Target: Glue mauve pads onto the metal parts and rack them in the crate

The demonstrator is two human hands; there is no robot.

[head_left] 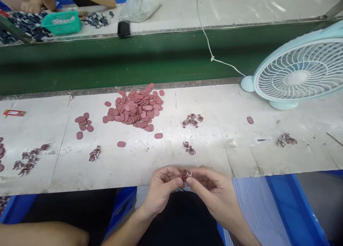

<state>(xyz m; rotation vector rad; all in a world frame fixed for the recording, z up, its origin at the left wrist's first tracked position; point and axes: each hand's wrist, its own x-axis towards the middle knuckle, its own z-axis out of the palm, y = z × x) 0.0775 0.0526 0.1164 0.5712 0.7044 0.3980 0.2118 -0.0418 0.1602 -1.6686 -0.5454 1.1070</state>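
At the table's near edge, my left hand and my right hand meet, thumbs and fingertips pinched on a small dark-red piece with white edges. Its exact kind is too small to make out. Just beyond my fingers lies a small cluster of similar dark-red and white pieces. A second cluster sits farther back. To the left a big heap of flat, oval, dull-red pieces spreads over the white table, with a single oval in front of it.
A pale blue fan stands at the right, its white cord running up. More clusters and ovals lie leftward. Another person's forearm is at lower left. Across the green divider are a teal basket and other people's arms.
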